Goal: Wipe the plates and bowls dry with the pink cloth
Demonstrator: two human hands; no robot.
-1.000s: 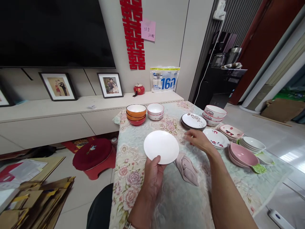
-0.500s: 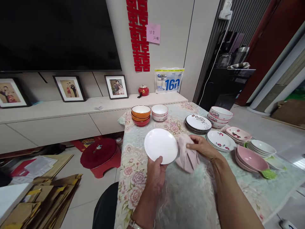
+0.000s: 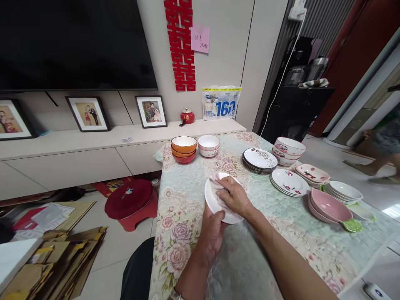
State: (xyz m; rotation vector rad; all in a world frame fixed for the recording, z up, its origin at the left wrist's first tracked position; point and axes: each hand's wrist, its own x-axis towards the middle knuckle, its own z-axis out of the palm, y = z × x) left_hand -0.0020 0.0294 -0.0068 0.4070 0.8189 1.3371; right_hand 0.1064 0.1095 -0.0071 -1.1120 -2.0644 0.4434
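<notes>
A plain white plate is held above the flowered tablecloth, tilted toward the camera. My left hand grips its lower edge, thumb on top and the other fingers underneath, partly hidden. Pressed onto the plate's face is a pale pink cloth, bunched beneath the closed fingers of my right hand. Behind the plate stand stacked orange and red bowls and white-and-pink bowls. Right of my hands are dark-rimmed plates and flowered plates.
Farther right are pink dishes, small white bowls, oval dishes and tall patterned bowls. A red stool stands left of the table. A person's legs show at the right edge.
My right hand has moved left with the cloth, from beside the plate onto its face. The plate has shifted slightly right in my left hand. A person's legs have appeared at far right.
</notes>
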